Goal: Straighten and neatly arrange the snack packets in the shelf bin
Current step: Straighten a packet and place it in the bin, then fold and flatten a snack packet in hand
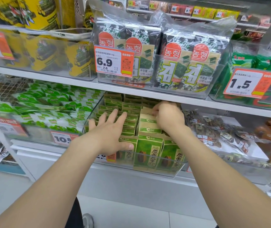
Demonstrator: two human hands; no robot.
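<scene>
Your left hand (110,130) lies flat, fingers spread, on left row of green-and-tan paper snack packets (149,150) standing in clear plastic shelf bin (172,169), lower shelf. Your right hand (167,117), fingers curled, pinches tan packet (146,118) midway along right row.

Left hand (110,130), right hand (167,117): both bare, forearms (52,186) bare to the frame edge. Far below left hand: dark garment (75,213), plain; beside it, grey rounded shoe toe (88,220).
</scene>
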